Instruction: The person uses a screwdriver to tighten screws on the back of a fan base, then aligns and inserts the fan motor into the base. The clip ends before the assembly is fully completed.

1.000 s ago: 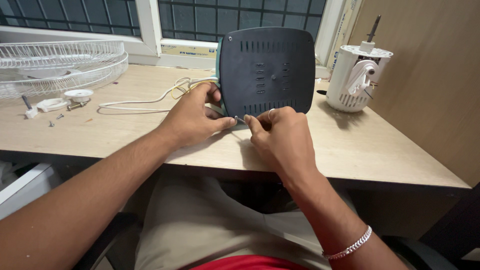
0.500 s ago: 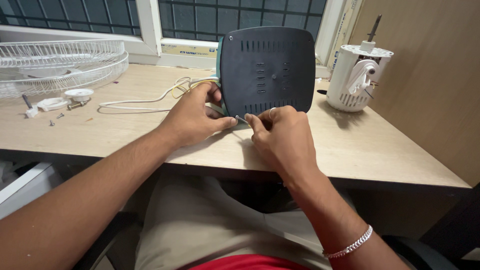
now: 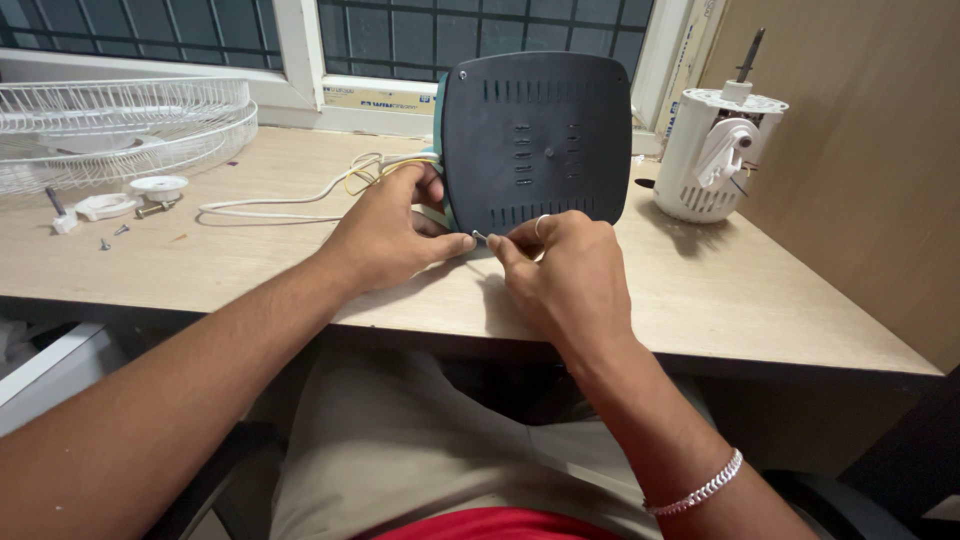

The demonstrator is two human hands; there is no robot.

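A dark square fan base (image 3: 537, 140) stands on its edge on the wooden table (image 3: 250, 260), its vented underside facing me. My left hand (image 3: 385, 235) grips its lower left side, thumb pressed near the bottom corner. My right hand (image 3: 560, 270) pinches a small metal screw (image 3: 481, 238) at that same lower left corner of the base. A ring shows on one finger of my right hand and a silver bracelet on its wrist. A white cord (image 3: 290, 202) with yellow wires runs from behind the base to the left.
A white fan motor (image 3: 712, 150) with a metal shaft stands at the right by a wooden panel. White wire fan guards (image 3: 120, 125) lie at the far left. Loose screws (image 3: 110, 238), a white cap (image 3: 158, 187) and small white parts lie near them. Windows run along the back.
Almost nothing has moved. My right hand's fingers have shifted slightly on the screw at the base's lower left corner; my left hand stays in place.
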